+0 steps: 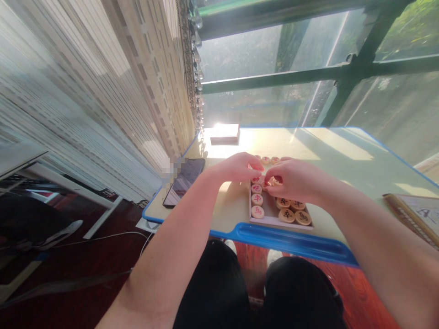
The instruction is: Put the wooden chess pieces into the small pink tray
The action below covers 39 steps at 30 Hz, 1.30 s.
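Observation:
A shallow box [274, 221] of round wooden xiangqi pieces lies near the table's front edge. Pieces with red characters, such as the lowest red piece [258, 212], form a column along its left side. Larger pieces with black characters, among them a corner piece [303, 217], fill the lower right. My left hand [244, 166] bends over the box's far left part, its fingertips close to the upper red pieces. Thumb and fingers of my right hand [294, 179] are curled together in a pinch over the middle, apparently on a xiangqi piece, mostly hidden. Several small pieces [266, 160] lie beyond my hands.
A phone [184, 182] lies at the table's left edge. A white-topped box [224, 133] stands at the back by the window. On the right is a flat box or board [414, 214]. A blue tray groove [291, 242] runs along the front; a curtain [137, 82] hangs left.

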Each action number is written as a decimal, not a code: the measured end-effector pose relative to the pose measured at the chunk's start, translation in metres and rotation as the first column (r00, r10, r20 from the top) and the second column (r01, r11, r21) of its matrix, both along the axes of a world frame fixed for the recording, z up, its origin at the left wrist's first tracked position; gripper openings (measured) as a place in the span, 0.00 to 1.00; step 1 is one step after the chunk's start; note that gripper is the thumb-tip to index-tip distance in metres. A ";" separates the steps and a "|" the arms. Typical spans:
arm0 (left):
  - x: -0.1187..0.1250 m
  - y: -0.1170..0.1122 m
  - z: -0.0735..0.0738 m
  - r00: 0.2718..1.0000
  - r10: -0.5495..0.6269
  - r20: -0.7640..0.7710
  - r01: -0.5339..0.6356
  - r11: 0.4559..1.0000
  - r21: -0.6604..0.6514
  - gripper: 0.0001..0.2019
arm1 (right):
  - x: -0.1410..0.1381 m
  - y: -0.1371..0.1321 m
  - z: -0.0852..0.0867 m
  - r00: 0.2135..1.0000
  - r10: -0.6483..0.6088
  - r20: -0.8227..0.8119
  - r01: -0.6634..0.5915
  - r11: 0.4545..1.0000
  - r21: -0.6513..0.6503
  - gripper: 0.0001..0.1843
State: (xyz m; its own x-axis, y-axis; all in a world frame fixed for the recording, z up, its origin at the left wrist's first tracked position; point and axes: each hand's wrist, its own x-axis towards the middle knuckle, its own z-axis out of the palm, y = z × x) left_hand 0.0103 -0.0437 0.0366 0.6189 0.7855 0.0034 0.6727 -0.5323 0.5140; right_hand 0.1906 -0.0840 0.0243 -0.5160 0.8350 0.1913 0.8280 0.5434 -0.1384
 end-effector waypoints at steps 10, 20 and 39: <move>0.001 0.002 -0.003 1.000 0.016 0.005 -0.015 1.000 -0.008 0.14 | -0.002 0.001 -0.001 1.000 -0.023 0.009 0.023 1.000 0.004 0.10; 0.002 0.003 -0.007 0.998 0.017 0.057 -0.018 1.000 0.015 0.12 | -0.001 0.001 -0.001 1.000 -0.005 -0.002 0.005 1.000 0.015 0.09; 0.004 0.028 -0.028 0.934 0.318 0.164 -0.356 0.873 0.333 0.15 | 0.030 0.039 -0.021 0.874 -0.432 -0.223 0.437 0.899 -0.026 0.18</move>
